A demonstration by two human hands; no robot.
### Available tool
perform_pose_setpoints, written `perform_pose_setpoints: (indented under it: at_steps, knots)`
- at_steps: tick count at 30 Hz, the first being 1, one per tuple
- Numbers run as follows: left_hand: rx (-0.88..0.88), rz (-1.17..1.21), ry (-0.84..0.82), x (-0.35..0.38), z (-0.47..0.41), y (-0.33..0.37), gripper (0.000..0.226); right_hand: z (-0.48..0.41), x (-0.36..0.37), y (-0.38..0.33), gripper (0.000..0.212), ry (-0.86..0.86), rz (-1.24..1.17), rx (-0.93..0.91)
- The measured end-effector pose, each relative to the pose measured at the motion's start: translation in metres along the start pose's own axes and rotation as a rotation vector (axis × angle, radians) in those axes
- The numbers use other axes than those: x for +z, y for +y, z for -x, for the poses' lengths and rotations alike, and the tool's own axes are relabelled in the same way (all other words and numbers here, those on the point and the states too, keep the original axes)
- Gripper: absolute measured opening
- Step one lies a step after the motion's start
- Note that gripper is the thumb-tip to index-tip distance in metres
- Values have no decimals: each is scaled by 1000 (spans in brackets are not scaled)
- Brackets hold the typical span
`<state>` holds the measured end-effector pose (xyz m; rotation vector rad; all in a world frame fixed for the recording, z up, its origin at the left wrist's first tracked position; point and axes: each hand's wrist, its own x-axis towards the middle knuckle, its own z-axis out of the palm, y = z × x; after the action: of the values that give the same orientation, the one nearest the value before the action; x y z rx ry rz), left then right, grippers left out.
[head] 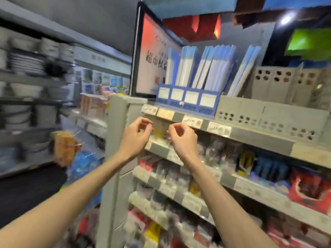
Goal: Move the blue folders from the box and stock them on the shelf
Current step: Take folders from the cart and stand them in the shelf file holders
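Blue folders (211,67) fill the rack (188,102); blurred left hand (135,136), right hand (181,139) curled.

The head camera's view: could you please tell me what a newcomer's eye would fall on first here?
Most striking are the blue folders standing in a blue rack on the top shelf. In the centre foreground, the left hand and right hand are raised in front of the shelf edge, fingers curled and apparently empty.
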<state>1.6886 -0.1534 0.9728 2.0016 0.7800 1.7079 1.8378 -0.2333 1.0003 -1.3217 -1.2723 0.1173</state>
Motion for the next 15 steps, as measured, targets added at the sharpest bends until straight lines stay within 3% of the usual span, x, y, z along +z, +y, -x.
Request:
perform_pose_setpoints:
  at_steps: [3,9,15]
  knots:
    - [-114,-82,45,-55,61,-31,6,56,55,3,22,-145,-81,62]
    - [-375,-310,55,-165,170,-102,4,152,181,21,25,-431,-150,184]
    - [-591,-433,132,-277,255,-170,4,238,313,15,12,-655,-201,233]
